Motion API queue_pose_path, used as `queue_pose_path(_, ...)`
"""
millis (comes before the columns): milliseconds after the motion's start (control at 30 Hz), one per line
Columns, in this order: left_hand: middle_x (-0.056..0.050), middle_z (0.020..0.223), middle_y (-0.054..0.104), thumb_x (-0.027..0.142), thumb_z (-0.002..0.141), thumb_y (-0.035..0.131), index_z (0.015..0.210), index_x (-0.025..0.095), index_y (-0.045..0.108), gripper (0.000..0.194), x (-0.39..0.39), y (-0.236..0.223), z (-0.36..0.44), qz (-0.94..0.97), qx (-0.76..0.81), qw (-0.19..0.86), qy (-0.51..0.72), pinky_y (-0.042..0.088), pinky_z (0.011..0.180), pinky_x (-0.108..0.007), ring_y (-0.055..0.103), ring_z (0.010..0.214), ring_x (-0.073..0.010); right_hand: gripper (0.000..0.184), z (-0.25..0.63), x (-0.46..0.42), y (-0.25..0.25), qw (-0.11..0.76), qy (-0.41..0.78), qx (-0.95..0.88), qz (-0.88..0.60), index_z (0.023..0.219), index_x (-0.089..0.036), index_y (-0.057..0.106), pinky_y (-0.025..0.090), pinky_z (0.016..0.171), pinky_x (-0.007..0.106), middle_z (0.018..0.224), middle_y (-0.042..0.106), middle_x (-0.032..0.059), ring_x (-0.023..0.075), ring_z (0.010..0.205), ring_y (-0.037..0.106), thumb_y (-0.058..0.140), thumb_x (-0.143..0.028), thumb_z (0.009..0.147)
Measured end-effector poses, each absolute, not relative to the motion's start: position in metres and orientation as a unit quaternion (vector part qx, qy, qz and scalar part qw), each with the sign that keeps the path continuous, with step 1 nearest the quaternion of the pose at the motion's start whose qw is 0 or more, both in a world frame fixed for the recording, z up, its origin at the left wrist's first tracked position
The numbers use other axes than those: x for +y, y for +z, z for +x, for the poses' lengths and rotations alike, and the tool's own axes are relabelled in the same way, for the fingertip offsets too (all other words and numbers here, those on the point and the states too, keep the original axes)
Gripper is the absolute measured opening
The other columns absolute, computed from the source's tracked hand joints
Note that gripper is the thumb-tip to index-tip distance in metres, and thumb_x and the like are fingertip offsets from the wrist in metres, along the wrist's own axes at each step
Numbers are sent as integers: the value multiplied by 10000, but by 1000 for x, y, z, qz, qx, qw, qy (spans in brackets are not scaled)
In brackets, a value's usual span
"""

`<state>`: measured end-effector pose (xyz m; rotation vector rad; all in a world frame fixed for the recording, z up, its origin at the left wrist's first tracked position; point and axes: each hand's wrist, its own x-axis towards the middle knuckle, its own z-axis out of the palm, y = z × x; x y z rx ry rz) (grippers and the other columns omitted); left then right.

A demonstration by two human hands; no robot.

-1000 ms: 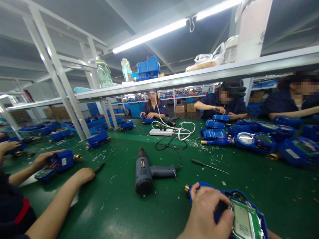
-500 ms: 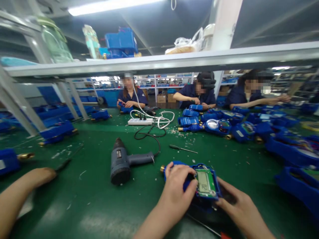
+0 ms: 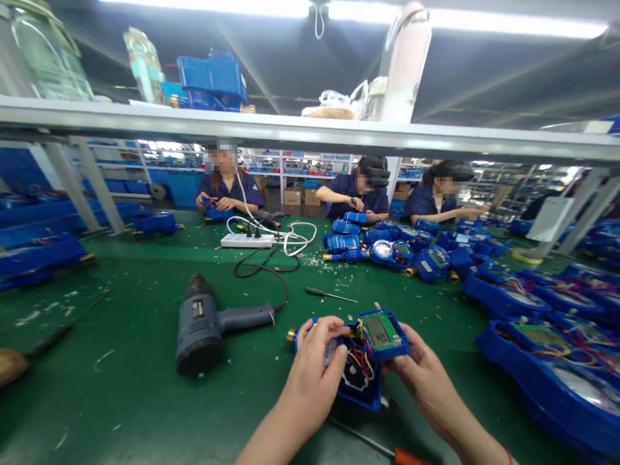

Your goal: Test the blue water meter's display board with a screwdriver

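Two hands on one meter, and here we go! With 12 o'clock dead ahead of us, our left hand [image 3: 312,368] and right hand [image 3: 421,381] are clamped on either side of a blue-cased water meter [image 3: 371,397] at 6 o'clock, close in front of us. We can't tell from here whether its underside touches the green bench mat [image 3: 145,400]. The casing is open, and we're looking right at a green LCD circuit board [image 3: 381,330] with a tangle of coloured wires [image 3: 362,357] beside it, while the brass pipe end [image 3: 291,335] points toward 9 o'clock.

Our read on the work in hand: we're handling the meter's open electronics, not turning a tool. Those loose wires call for a steady two-handed hold, clear of the board's edge.

Around us, a red-handled screwdriver [image 3: 407,456] lies just below the meter at 5 o'clock, and a second screwdriver [image 3: 329,294] sits at 12. A grey heat gun [image 3: 203,326] rests at 10, and a row of blue meters [image 3: 387,255] lines up toward 1. Open meter cases [image 3: 537,361] crowd in at 4, and a co-worker [image 3: 225,194] works across the bench at 11.
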<state>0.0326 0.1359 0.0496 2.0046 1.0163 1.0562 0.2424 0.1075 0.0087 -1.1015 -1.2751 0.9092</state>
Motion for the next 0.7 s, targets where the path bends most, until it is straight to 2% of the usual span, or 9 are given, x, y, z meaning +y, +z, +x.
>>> queue_pose_path(133, -95, 1269, 653, 205, 895, 469, 1133, 220, 606, 275, 136, 48, 35, 770, 395, 288, 409, 239, 1141, -613, 543, 1244, -269, 626, 244, 112, 24, 574, 381, -558, -463, 1250, -184, 500, 547, 725, 304, 1162, 623, 128, 259, 951, 628, 729, -537, 785)
queue_pose_path(300, -136, 1405, 551, 155, 891, 435, 1256, 170, 590, 398, 134, 41, 40, 760, 417, 268, 421, 276, 1151, -589, 450, 1345, -281, 613, 238, 121, 27, 586, 324, -582, -462, 1182, -182, 563, 532, 846, 290, 1115, 648, 104, 270, 1026, 627, 829, -388, 669)
queue_pose_path(433, -148, 1422, 526, 89, 840, 428, 1289, 149, 577, 477, 135, 38, 39, 754, 420, 287, 415, 271, 1158, -584, 437, 1351, -284, 610, 227, 118, 12, 609, 276, -578, -468, 1156, -197, 587, 538, 835, 251, 1098, 659, 88, 248, 1006, 643, 856, -366, 636)
queue_pose_path(567, -134, 1402, 532, 96, 828, 457, 1262, 191, 607, 468, 135, 40, 36, 774, 410, 282, 392, 239, 1156, -604, 441, 1337, -297, 575, 222, 110, 2, 635, 252, -565, -462, 1141, -227, 587, 552, 798, 215, 1068, 670, 61, 217, 951, 669, 849, -380, 653)
queue_pose_path(700, -133, 1394, 531, 85, 797, 485, 1228, 207, 624, 469, 132, 45, 37, 782, 414, 274, 377, 213, 1155, -613, 440, 1333, -304, 595, 226, 103, -3, 637, 241, -563, -468, 1161, -210, 588, 575, 768, 237, 1064, 674, 84, 243, 926, 680, 852, -397, 661)
